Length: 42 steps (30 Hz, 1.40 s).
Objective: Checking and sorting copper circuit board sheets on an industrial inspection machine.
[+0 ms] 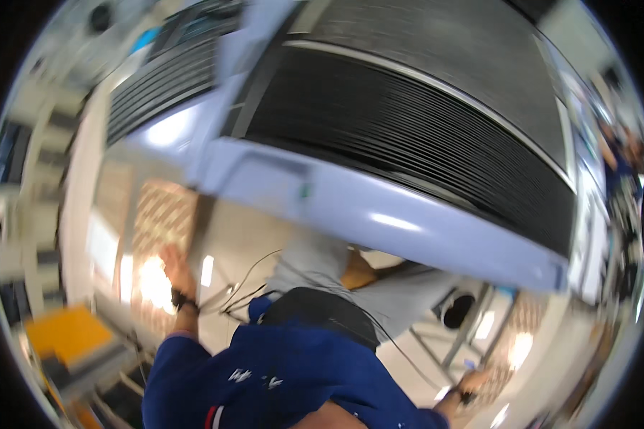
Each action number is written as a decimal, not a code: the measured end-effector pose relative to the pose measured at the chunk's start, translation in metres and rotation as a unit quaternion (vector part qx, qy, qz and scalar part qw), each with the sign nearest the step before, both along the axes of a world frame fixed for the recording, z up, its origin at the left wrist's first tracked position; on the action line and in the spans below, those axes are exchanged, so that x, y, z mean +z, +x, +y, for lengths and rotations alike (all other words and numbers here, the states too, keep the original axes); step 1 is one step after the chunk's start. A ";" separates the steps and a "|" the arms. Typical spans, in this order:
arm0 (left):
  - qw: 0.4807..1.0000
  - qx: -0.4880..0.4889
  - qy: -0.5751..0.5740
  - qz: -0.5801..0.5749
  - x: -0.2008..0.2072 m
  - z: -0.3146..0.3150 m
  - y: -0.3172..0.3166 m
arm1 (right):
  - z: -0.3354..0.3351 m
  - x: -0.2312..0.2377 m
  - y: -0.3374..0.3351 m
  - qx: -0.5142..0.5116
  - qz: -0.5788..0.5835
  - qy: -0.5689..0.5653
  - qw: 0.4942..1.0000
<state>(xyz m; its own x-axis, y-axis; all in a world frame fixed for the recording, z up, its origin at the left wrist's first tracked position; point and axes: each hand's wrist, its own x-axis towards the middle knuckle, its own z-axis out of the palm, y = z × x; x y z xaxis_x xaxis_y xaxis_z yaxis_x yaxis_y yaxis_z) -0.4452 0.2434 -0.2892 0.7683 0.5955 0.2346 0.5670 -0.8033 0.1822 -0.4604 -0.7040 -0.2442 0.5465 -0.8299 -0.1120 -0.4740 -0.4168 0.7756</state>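
My left hand (177, 268) hangs out to my left, below a band of brown patterned flooring (163, 214) and beside a bright glare. Its fingers look stretched apart, though blurred, and I see nothing in them. A dark band (187, 300) circles that wrist. My right hand (474, 380) is low on the right, small and smeared by motion. Near its fingers is a small blue spot (469, 365), and I cannot make out whether the hand touches it. Both hands are apart from the large machine (393, 220) in front of me, which has a pale blue-grey edge and black ribbed covers (408, 114).
Thin black cables (247, 275) run past my lap. At the lower left stands an orange-topped box (68, 334). A metal frame (444, 343) with a dark round opening is at my right. Another person (622, 161) is at the far right. Shelving (39, 154) lines the left.
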 end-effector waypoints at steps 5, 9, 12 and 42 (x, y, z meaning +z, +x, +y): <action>0.997 0.047 0.043 0.050 -0.009 0.011 -0.021 | 0.061 0.097 0.048 0.013 -0.456 0.044 0.889; 0.996 0.046 0.060 -0.043 -0.013 -0.016 0.036 | 0.004 0.202 0.034 0.070 -0.594 -0.093 0.796; 0.995 0.013 0.041 -0.086 -0.017 -0.049 0.089 | -0.045 0.267 0.010 0.158 -0.920 0.149 0.327; 0.959 0.011 -0.028 -0.283 0.081 -0.033 0.170 | 0.278 0.298 0.291 0.119 -0.648 0.750 -0.064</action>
<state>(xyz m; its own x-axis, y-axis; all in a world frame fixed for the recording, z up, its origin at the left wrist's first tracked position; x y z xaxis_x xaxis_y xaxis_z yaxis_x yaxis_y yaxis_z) -0.2750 0.2104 -0.2085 0.5147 0.6339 0.5773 0.3807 -0.7723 0.5085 -0.1691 -0.4260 0.0536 0.8363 -0.4065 0.3679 0.5387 0.4852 -0.6887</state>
